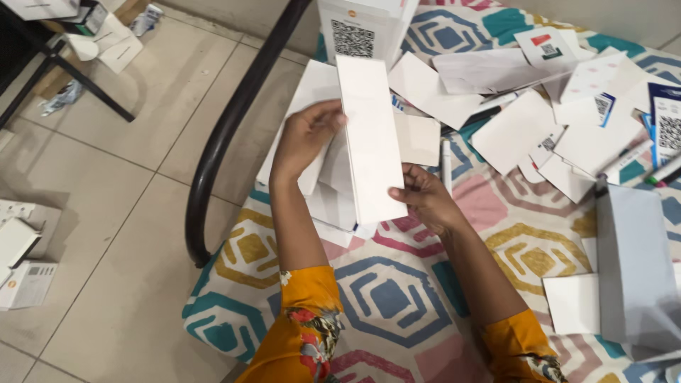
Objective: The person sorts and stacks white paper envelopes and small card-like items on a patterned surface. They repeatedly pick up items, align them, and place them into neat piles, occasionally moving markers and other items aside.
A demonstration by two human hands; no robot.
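Between our two hands, just above the middle of the view, stood the long white box (370, 138), upright and leaning a little toward one o'clock, its plain broad face turned up at us. Our left hand (306, 135) pinched its long left edge near the top, at ten o'clock from the box's middle, thumb on the face and fingers hidden behind. Our right hand (425, 197) pinched the lower right corner, at four o'clock, fingers curled onto the face.

To handle it well, we judged the grip should stay on the edges and light, since thin card dents easily, and both hands should turn it together so the sleeve did not twist.

Behind the box, from seven to nine o'clock, flat white cards (323, 195) were stacked. At twelve o'clock a taller white carton (362, 28) with a square code stood on end. From one to three o'clock loose white sheets (511, 128) and small printed cards lay strewn over the patterned bedspread (386, 298). A grey box (635, 276) sat at four o'clock, and a black curved bar (227, 128) ran along the bed's edge at nine o'clock.
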